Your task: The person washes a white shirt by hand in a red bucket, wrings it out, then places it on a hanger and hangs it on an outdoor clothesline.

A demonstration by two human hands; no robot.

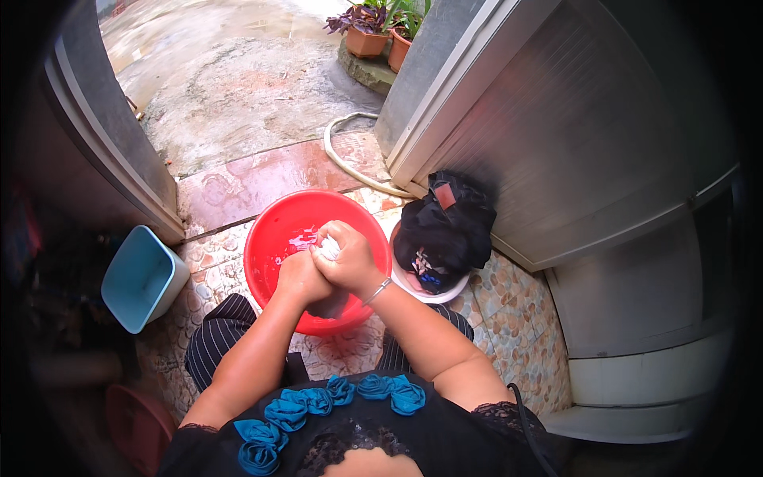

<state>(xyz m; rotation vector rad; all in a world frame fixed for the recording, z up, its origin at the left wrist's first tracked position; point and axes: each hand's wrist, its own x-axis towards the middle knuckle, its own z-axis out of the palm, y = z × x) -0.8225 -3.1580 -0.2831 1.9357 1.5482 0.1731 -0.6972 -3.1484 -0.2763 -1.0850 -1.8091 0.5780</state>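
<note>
My right hand (350,260) is clenched around a bunched white cloth (329,247), part of which shows between thumb and fingers. Pressed against it is my left hand (301,279), also closed; the cloth in its grip is mostly hidden by the fingers. Both fists are above a round red plastic basin (262,238). Water (301,238) glints inside the basin. A dark patch (328,306) shows under my wrists, and I cannot tell whether it is fabric or shadow.
Right of the basin, a white basin (444,296) holds a heap of black clothes (447,229). A pale blue bin (146,286) stands at left. A hose (343,161) curves over the doorsill (256,179). An aluminium door (536,149) flanks the right side; potted plants (366,42) stand outside.
</note>
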